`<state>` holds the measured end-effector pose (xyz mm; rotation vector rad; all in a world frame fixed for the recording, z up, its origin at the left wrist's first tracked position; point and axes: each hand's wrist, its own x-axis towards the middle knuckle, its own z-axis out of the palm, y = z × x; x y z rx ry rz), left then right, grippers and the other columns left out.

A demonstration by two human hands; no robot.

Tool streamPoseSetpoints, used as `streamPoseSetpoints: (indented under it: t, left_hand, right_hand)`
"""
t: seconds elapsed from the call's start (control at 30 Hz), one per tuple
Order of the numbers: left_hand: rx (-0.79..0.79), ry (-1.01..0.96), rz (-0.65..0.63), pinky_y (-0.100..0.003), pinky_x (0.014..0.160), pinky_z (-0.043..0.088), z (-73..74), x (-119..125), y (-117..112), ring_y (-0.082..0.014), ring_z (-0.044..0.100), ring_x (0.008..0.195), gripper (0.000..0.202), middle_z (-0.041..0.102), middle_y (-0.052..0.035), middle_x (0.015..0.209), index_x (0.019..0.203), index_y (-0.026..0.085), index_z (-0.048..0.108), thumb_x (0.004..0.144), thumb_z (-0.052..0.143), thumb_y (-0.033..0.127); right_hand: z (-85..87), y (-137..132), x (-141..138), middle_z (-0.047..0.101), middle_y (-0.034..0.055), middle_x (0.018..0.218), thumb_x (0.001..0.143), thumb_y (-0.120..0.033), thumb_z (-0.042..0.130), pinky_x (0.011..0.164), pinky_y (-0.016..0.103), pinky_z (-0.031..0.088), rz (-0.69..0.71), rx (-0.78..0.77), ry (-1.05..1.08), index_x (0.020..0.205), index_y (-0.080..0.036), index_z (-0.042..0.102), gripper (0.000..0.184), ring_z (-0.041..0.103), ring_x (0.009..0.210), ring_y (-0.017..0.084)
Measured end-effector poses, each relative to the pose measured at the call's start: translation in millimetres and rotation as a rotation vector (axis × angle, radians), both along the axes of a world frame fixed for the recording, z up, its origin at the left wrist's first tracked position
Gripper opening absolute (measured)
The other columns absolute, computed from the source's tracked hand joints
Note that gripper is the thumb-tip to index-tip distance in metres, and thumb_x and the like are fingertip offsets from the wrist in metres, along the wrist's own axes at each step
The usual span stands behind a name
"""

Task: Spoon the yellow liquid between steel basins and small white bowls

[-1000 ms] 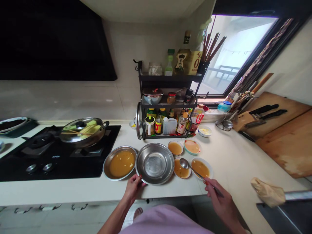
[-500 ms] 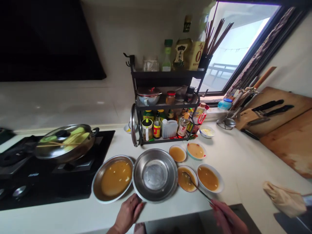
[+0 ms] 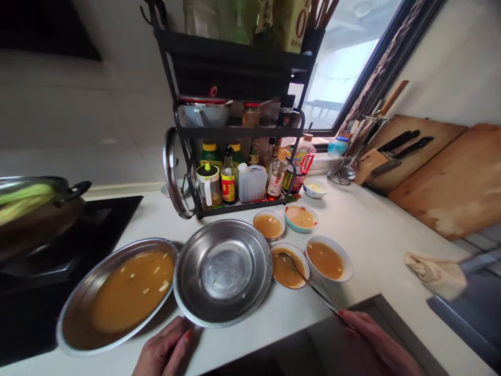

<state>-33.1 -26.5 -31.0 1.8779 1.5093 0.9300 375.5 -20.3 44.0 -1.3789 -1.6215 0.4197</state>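
Note:
My right hand (image 3: pixel 371 337) grips the handle of a long metal spoon (image 3: pixel 319 295). The spoon's head dips into brownish liquid in a small bowl (image 3: pixel 290 268). Down at the lower left, my left hand (image 3: pixel 166 347) has its fingers curled, close to the front rim of an empty metal basin (image 3: pixel 225 315); what is inside the fingers, if anything, is hidden, and I cannot tell whether they touch the rim. Left of that basin stands a second metal basin (image 3: pixel 74 334) with brown liquid and pale bits. A white bowl (image 3: pixel 346 258), a small bowl (image 3: pixel 269 225) and a turquoise bowl (image 3: pixel 301 218) hold similar liquid.
Behind the basins is a black rack (image 3: pixel 238 131) of bottles and jars, with a lid (image 3: pixel 172 175) leaning on its left side. A covered pan (image 3: pixel 43 219) is on the stove. Cutting boards (image 3: pixel 450 177), knives and a cloth (image 3: pixel 436 271) are to the right.
The view has shifted closer and to the right, so the basins look larger and further left. The spoon stays in the same bowl in my right hand. My left hand remains by the empty basin.

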Motion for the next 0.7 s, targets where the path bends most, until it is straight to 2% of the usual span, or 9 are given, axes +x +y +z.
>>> streamPoseSetpoints:
  t: [0.07, 0.17, 0.3, 0.4, 0.7]
  left_hand:
    - [0.013, -0.011, 0.021, -0.024, 0.056, 0.049, -1.4, -0.1, 1.0, -0.0174, 0.053, 0.056, 0.032, 0.057, -0.0033, 0.058, 0.061, 0.025, 0.064, 0.083, 0.053, 0.046]
    - [0.034, -0.032, 0.044, -0.022, 0.05, 0.044, -1.8, 1.7, 3.4, -0.0146, 0.047, 0.051, 0.04, 0.05, -0.0012, 0.054, 0.053, 0.022, 0.054, 0.083, 0.05, 0.049]
    - [0.072, -0.059, 0.038, -0.021, 0.048, 0.038, -1.5, 4.1, 7.5, -0.0126, 0.041, 0.049, 0.046, 0.043, 0.0009, 0.052, 0.05, 0.021, 0.044, 0.084, 0.045, 0.052]
    - [0.076, -0.072, 0.038, -0.022, 0.05, 0.035, -1.0, 5.3, 10.3, -0.0119, 0.038, 0.05, 0.045, 0.041, 0.0018, 0.053, 0.05, 0.02, 0.041, 0.084, 0.045, 0.05]
    - [0.052, -0.133, 0.065, -0.025, 0.05, 0.024, 2.6, 9.4, 15.9, -0.0119, 0.029, 0.052, 0.047, 0.03, 0.0039, 0.051, 0.049, 0.022, 0.032, 0.075, 0.047, 0.058]
  right_hand:
    - [-1.1, 1.2, -10.8, 0.073, 0.0076, 0.081, 0.074, -0.048, 0.067, 0.06, 0.032, 0.06, -0.134, 0.05, 0.056, 0.086, -0.03, 0.075, 0.023, 0.07, 0.066, 0.024]
    - [0.5, 8.5, -23.2, 0.066, 0.0037, 0.059, 0.079, -0.05, 0.062, 0.044, 0.024, 0.053, -0.296, 0.028, 0.149, 0.084, -0.024, 0.07, 0.028, 0.061, 0.048, 0.017]
    - [7.4, 21.6, -27.3, 0.058, -0.0009, 0.047, 0.075, -0.056, 0.064, 0.043, 0.025, 0.051, -0.3, 0.085, 0.317, 0.082, -0.019, 0.063, 0.037, 0.056, 0.04, 0.015]
    - [12.8, 28.1, -26.4, 0.059, -0.0007, 0.048, 0.07, -0.057, 0.068, 0.039, 0.024, 0.048, -0.256, 0.14, 0.442, 0.083, -0.017, 0.061, 0.042, 0.055, 0.039, 0.014]
    - [26.8, 31.9, -24.5, 0.063, 0.0019, 0.05, 0.059, -0.043, 0.077, 0.034, 0.02, 0.044, -0.238, 0.157, 0.748, 0.078, -0.014, 0.059, 0.039, 0.056, 0.041, 0.013]
